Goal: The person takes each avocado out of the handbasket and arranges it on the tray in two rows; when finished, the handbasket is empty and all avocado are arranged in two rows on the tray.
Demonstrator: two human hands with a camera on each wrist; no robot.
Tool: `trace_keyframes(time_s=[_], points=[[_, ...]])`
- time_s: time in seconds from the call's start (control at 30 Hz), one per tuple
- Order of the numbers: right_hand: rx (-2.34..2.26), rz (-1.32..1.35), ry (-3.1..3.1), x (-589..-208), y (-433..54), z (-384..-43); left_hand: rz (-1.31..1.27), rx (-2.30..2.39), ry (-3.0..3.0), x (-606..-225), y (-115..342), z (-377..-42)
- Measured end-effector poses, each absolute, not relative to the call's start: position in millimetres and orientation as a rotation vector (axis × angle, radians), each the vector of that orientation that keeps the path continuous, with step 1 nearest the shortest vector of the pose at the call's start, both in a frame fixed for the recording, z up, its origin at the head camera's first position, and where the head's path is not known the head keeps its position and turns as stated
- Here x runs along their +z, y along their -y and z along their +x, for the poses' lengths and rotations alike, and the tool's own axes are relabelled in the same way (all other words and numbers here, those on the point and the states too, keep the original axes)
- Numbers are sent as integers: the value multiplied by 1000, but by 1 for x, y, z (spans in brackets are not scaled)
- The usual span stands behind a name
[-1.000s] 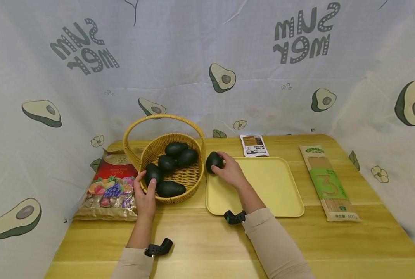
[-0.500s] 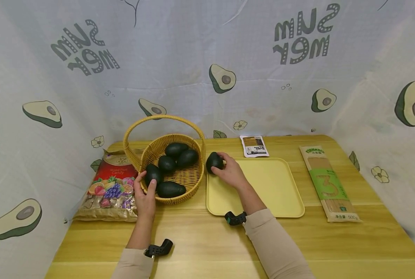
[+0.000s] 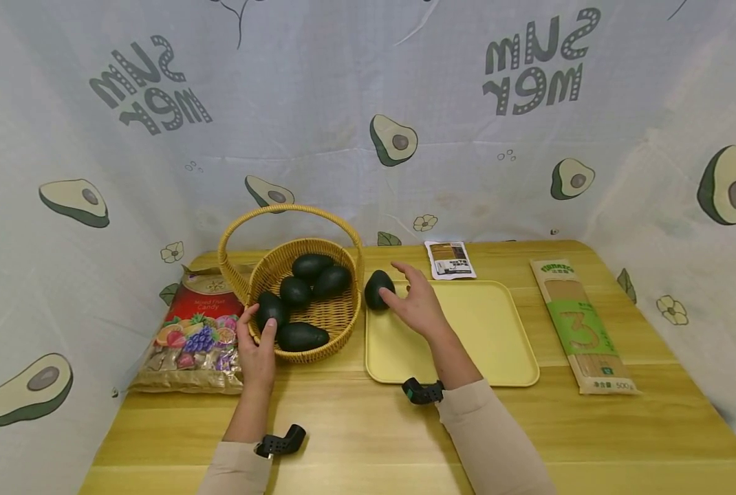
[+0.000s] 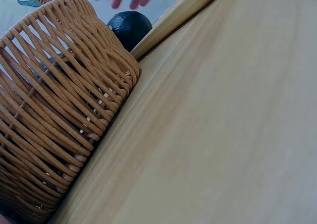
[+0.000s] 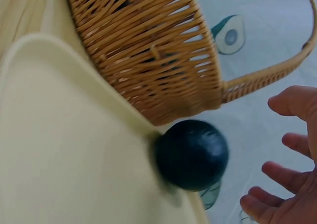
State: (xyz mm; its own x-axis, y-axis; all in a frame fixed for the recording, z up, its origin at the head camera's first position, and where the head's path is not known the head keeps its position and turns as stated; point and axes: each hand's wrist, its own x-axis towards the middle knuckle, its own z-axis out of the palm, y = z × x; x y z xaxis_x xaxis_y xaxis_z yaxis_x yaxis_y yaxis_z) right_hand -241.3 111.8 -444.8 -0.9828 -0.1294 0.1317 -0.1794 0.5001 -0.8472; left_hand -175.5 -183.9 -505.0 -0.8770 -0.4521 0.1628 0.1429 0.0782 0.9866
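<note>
A dark green avocado (image 3: 377, 290) sits at the far left corner of the yellow tray (image 3: 467, 337), close to the wicker basket (image 3: 325, 317). My right hand (image 3: 420, 306) is just right of it, fingers spread; in the right wrist view a gap separates the fingers from the avocado (image 5: 193, 154). My left hand (image 3: 258, 357) holds the basket's near-left rim, thumb over the edge beside one of the several avocados inside (image 3: 302, 336). The left wrist view shows the basket's side (image 4: 74, 85) but hardly any of the left hand.
A bag of mixed fruit candy (image 3: 195, 337) lies left of the basket. Behind the tray is a small white packet (image 3: 450, 260). A noodle pack (image 3: 581, 326) lies to the tray's right. The basket's tall arched handle (image 3: 290, 207) stands up. Printed cloth hangs around the wooden table (image 3: 343, 426).
My right hand has let go of the avocado and drawn back to the right with its fingers spreading. The avocado stays on the tray corner. My left hand keeps its hold on the basket.
</note>
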Motion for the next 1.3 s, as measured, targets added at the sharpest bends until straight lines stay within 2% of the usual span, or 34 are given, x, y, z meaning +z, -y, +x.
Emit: trace_keyframes(time_s=[0.27, 0.53, 1.03, 1.3], points=[[1639, 384, 2488, -416, -106, -219, 303, -1850, 1947, -505, 184, -175], [1709, 654, 2471, -398, -79, -206, 315, -1843, 1950, -505, 185, -177], [1157, 1239, 3019, -410, -9, -234, 314, -1830, 1986, -505, 187, -178], [1075, 1313, 3160, -415, 8, -242, 311, -1840, 1977, -505, 186, -175]])
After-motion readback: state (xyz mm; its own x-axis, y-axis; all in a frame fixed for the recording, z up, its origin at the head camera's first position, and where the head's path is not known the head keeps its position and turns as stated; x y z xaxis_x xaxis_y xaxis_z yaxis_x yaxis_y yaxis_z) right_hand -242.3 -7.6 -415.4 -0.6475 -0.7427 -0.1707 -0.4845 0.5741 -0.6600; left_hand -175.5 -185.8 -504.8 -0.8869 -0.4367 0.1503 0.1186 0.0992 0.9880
